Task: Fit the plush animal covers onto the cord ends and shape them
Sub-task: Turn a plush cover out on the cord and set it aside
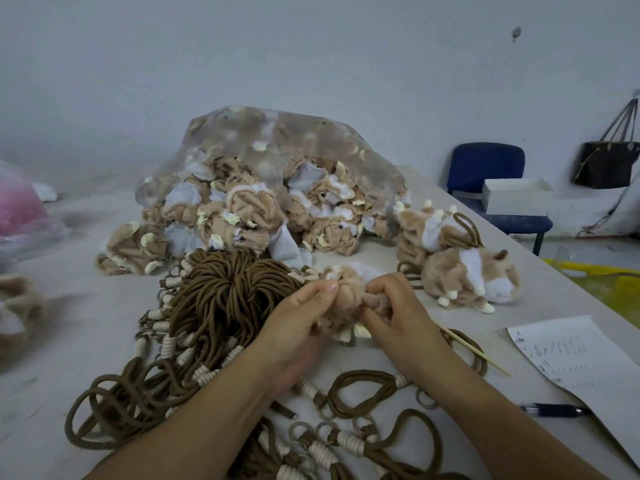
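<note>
A tan and white plush animal cover is held above the table between both hands. My left hand grips its left side, thumb and fingers curled round the fabric. My right hand pinches a tan fold on its right side. A thin wooden stick pokes out from under my right hand. A big bundle of brown cords with cream-wrapped ends lies to the left. Finished plush animals with cord loops lie to the right.
A clear plastic bag spilling inside-out plush covers sits behind. Loose brown cords with rings cover the near table. A paper sheet and a pen lie at right. A blue chair, white box and dark bag stand beyond the table edge.
</note>
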A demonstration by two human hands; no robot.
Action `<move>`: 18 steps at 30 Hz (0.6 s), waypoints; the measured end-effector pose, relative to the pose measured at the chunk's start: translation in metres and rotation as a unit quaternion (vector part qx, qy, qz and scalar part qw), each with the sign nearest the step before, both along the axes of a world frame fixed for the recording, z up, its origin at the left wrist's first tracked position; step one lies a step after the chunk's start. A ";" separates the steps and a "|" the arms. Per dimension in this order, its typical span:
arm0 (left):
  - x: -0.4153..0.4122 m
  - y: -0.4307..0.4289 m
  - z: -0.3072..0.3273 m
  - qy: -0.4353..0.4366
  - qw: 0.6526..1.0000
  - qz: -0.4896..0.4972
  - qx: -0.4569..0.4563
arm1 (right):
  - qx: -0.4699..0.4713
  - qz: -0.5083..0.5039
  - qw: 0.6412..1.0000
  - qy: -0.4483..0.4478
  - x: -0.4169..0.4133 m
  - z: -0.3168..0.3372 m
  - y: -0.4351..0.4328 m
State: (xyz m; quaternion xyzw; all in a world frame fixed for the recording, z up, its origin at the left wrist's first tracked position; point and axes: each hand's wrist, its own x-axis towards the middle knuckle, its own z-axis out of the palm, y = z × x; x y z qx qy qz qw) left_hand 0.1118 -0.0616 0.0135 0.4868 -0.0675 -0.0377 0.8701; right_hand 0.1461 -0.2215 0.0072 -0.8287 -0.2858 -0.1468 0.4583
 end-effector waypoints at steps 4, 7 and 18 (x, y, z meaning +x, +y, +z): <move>0.000 0.000 -0.001 -0.057 0.995 -0.014 0.083 | -0.011 0.003 1.000 -0.018 0.001 -0.003 -0.003; -0.003 -0.002 -0.003 -0.076 0.966 0.018 0.248 | 0.016 -0.015 0.999 -0.025 0.002 -0.003 -0.006; 0.000 -0.006 -0.003 0.007 0.964 0.166 0.206 | -0.032 -0.001 0.988 -0.148 -0.002 -0.001 0.004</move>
